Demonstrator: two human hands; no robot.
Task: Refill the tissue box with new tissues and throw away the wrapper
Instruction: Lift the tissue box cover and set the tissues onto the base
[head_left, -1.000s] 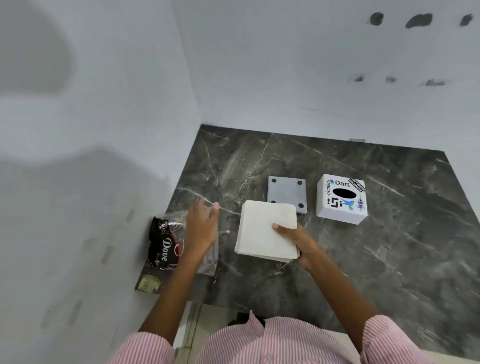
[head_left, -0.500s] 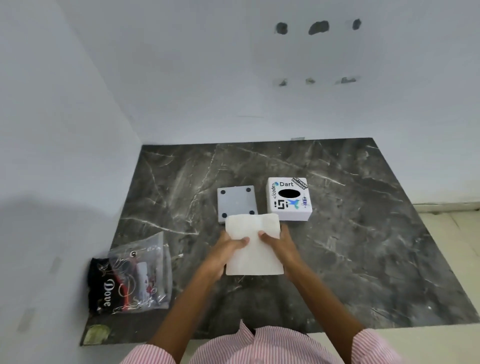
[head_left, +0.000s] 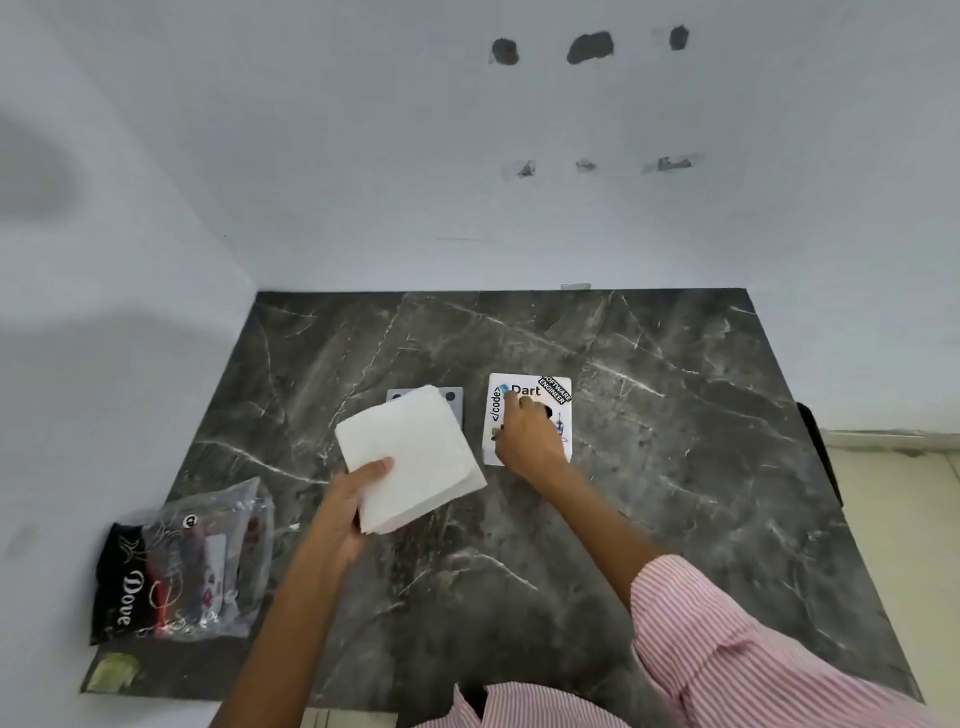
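Observation:
A stack of white tissues (head_left: 415, 452) is lifted off the counter, tilted, with my left hand (head_left: 349, 506) gripping its near left corner. The white tissue box (head_left: 535, 392) with stickers stands at the middle of the dark marble counter (head_left: 675, 467). My right hand (head_left: 527, 434) rests on top of the box, fingers curled over its dark opening; whether it grips the box I cannot tell. The box's grey base plate (head_left: 454, 402) lies just left of the box, mostly hidden behind the tissues. The clear plastic wrapper (head_left: 223, 540) lies crumpled at the near left.
A black Dove packet (head_left: 122, 587) lies under the wrapper by the left wall. White walls close the counter at the left and back. The counter's right edge drops to a pale floor (head_left: 904, 519). A scrap of greenish paper (head_left: 111, 673) sits at the near left corner.
My right hand let go of the tissue stack and moved onto the tissue box. My left hand lifted the stack and tilted it over the grey plate.

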